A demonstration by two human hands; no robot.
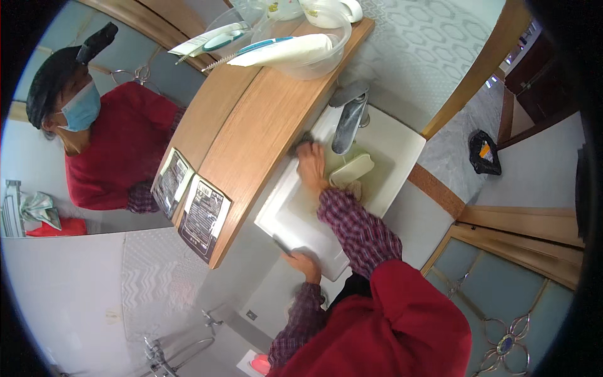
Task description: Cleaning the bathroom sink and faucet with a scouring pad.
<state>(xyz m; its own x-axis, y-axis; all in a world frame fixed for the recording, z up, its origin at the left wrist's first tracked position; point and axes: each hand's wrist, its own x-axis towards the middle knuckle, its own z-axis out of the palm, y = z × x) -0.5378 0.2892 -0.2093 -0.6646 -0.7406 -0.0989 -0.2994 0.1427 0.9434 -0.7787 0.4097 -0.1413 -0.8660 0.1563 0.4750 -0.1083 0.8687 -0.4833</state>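
Note:
My right hand (311, 166) reaches across the white sink (286, 217) to its back rim, under the wooden shelf. Its fingers are bent over a small dark grey thing (304, 139), mostly hidden and too small to tell its kind. My left hand (304, 265) lies at the sink's left outer edge, its fingers stretched along the rim beside a thin dark strip (279, 242). In the basin, right of my right wrist, a pale green scrubbing brush (353, 168) lies below the chrome tap (349, 122).
The wooden shelf (264, 119) overhangs the sink's back and carries clear plastic tubs (308, 66), white tubes, toothbrushes and a dark printed packet (204, 217). A mirror (125, 157) stands behind it. A black bag (484, 152) sits on the floor at the right, near a glass-panelled door (502, 295).

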